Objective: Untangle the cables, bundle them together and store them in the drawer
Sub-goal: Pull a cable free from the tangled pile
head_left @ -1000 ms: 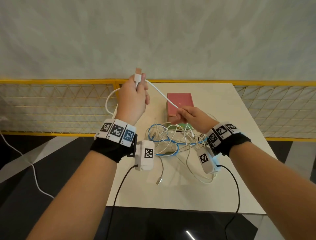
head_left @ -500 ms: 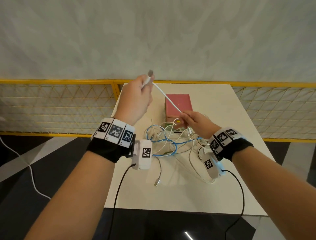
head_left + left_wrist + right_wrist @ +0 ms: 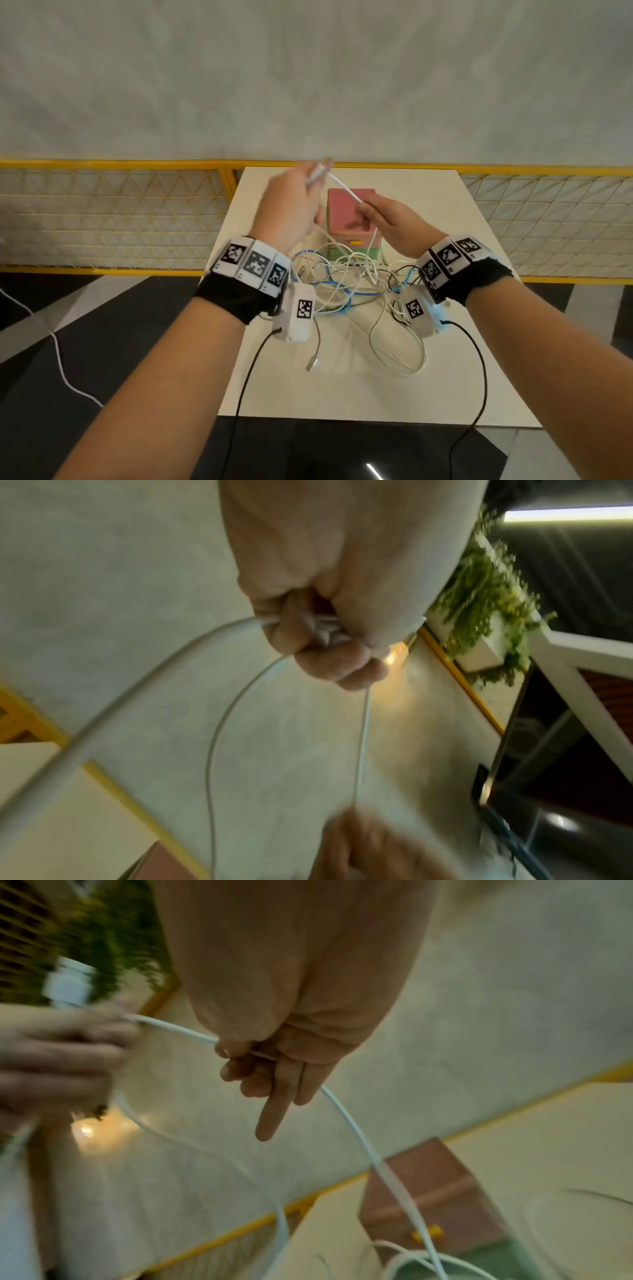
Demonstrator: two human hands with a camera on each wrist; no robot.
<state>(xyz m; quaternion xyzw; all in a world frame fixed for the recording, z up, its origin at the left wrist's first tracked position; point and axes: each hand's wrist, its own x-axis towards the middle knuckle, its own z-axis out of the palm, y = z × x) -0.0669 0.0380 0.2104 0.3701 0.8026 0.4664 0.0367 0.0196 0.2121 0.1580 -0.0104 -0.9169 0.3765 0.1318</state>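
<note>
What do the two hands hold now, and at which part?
The left hand grips the white cable near its plug end; the right hand pinches the same cable farther along.

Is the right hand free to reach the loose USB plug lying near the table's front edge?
Probably not yet: the right hand pinches the white cable strung to the left hand. Nothing blocks the USB plug.

We wear a black wristband (image 3: 236,298) on our left forearm and another black band (image 3: 479,281) on the right. Each carries a row of white tiles printed with black square codes. A white camera box (image 3: 297,313) hangs under each wrist, trailing a thin black lead (image 3: 246,377).
</note>
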